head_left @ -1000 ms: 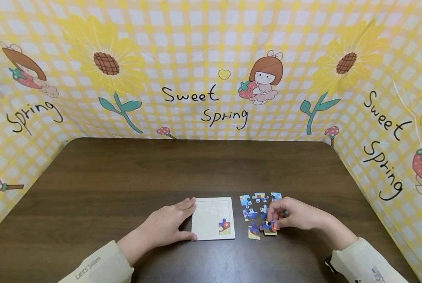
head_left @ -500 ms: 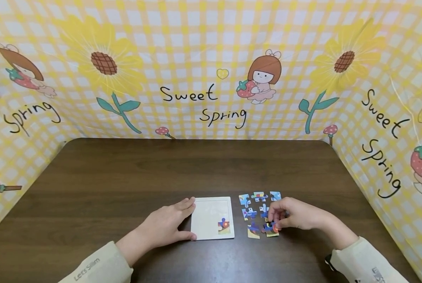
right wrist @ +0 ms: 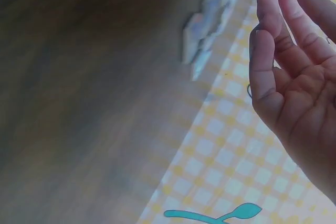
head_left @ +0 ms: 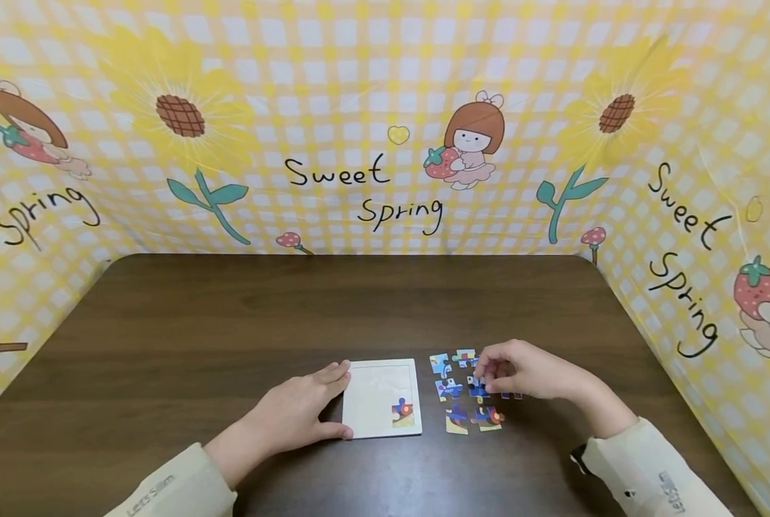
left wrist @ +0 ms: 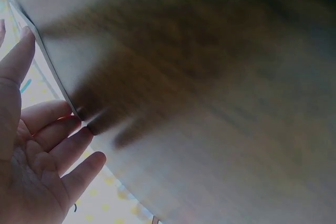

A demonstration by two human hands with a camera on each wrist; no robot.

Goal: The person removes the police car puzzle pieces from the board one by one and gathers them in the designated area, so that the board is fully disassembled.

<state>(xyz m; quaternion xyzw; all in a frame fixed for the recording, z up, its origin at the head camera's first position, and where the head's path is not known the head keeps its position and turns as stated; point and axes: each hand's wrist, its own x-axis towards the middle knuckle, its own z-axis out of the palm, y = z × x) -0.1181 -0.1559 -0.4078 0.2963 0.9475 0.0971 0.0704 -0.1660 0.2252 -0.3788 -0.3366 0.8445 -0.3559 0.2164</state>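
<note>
A pale square puzzle tray [head_left: 372, 402] lies on the table, with one colourful jigsaw piece [head_left: 402, 412] in its lower right corner. My left hand [head_left: 297, 408] rests at the tray's left edge, thumb near the lower corner and fingers near the upper one. In the left wrist view, the fingers [left wrist: 65, 148] look fairly straight against the thin edge. My right hand [head_left: 529, 370] hovers over the loose jigsaw pieces [head_left: 448, 390], fingers loosely bent, fingertips above the middle ones. The right wrist view shows nothing held in its fingers [right wrist: 268, 61]. The hand partly hides the pieces at right.
Two loose pieces [head_left: 488, 418] form the near row, right of the tray. The brown table [head_left: 281, 309] reaches back to a yellow checked cloth [head_left: 333, 108], which also rises on both sides.
My right hand has let go of the near-row piece with the red circle, which now lies flat, and has moved up and away. The left hand stays at the tray's edge.
</note>
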